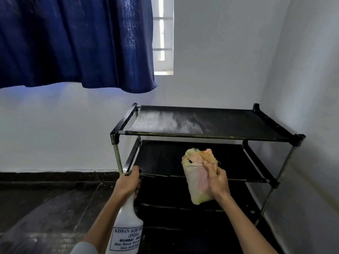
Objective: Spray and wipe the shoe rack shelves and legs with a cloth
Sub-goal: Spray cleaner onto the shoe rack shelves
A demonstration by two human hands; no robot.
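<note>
A black shoe rack [207, 135] with several fabric shelves stands in the room's corner. The left half of its top shelf [229, 121] is speckled white with spray droplets. My left hand [128, 184] grips the neck of a white spray bottle [126, 230] with a printed label, its nozzle near the rack's front left leg [117, 156]. My right hand [216, 178] holds a bunched yellow and pink cloth [196, 173] in front of the second shelf [165, 158], below the top shelf's front bar.
White walls close in behind and to the right of the rack. A dark blue curtain [73, 41] hangs above left, beside a bright window [163, 33]. Dark tiled floor [45, 204] spreads to the left.
</note>
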